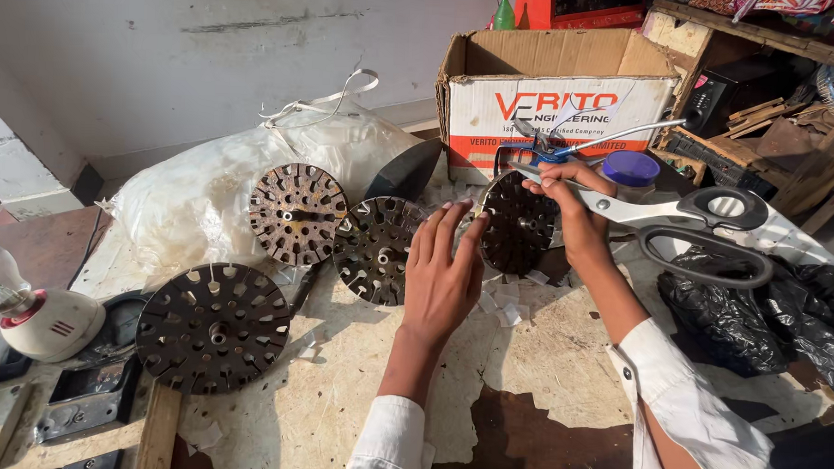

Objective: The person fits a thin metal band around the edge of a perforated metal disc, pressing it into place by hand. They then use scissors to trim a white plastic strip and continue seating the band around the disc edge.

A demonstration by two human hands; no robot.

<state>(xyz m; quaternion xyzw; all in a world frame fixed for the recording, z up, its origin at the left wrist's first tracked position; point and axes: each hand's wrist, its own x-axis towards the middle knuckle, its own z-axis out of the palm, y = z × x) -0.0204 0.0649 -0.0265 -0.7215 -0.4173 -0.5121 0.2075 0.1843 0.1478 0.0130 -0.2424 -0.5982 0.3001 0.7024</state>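
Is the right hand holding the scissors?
No, the scissors lie on the bench; the right hand grips the top edge of a slotted metal disc.

The right hand (566, 189) grips a dark round slotted metal disc (517, 224) upright at one o'clock; the left hand (442, 268) touches its edge. Large black-handled steel scissors (686, 216) lie at two o'clock.

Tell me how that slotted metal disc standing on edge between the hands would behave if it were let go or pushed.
The slotted disc looks like thick dark metal, so probably stiff and heavy for its size. It stands on its rim, steadied by the left hand and right hand, so it would likely tip or roll if released. Its notched edge should give decent grip.
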